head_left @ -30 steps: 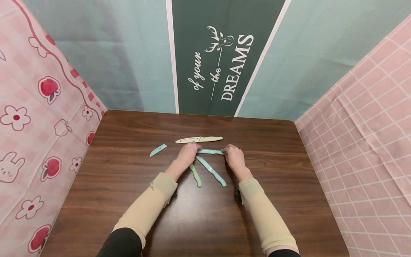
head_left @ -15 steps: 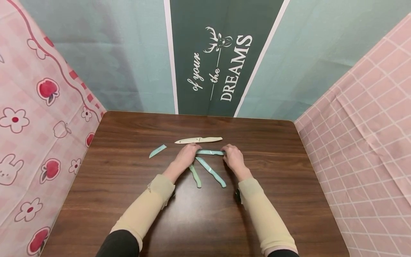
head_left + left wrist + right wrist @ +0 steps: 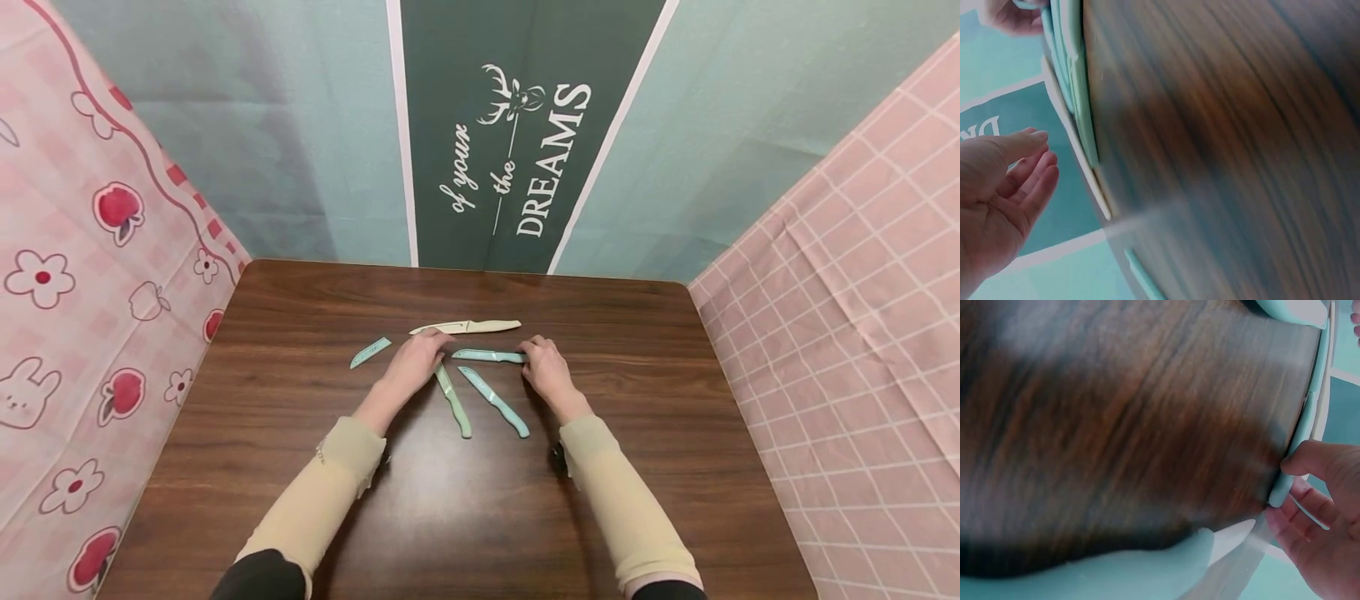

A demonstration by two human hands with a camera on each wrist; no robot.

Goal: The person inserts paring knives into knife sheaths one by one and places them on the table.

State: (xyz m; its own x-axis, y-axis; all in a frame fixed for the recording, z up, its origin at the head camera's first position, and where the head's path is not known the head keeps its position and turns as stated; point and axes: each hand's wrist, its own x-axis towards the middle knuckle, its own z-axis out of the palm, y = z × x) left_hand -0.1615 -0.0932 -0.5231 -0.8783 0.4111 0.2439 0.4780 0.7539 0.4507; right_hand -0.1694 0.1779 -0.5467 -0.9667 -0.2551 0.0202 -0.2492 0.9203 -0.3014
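Note:
My right hand (image 3: 549, 371) pinches the handle end of a light-blue knife (image 3: 489, 356), which lies crosswise on the table. In the right wrist view the thumb and fingers of the right hand (image 3: 1329, 500) close round that handle (image 3: 1300, 434). My left hand (image 3: 411, 364) is above the tip end of a green knife (image 3: 454, 407) and hides part of it. The left wrist view shows the left hand (image 3: 1004, 194) with relaxed fingers and nothing between them. A second light-blue knife (image 3: 495, 402) lies slanted between the hands.
A cream knife (image 3: 491, 326) lies crosswise beyond the hands. To the left is a short light-blue blade-shaped piece (image 3: 370, 352), seemingly a knife sheath. Everything lies on a brown wood-grain table (image 3: 637, 333), with patterned cloths (image 3: 315, 167) hanging round its back and sides.
My left hand has come off the tip end of the light-blue knife and moved left, uncovering that tip and more of the green knife. My right hand keeps its hold on the handle.

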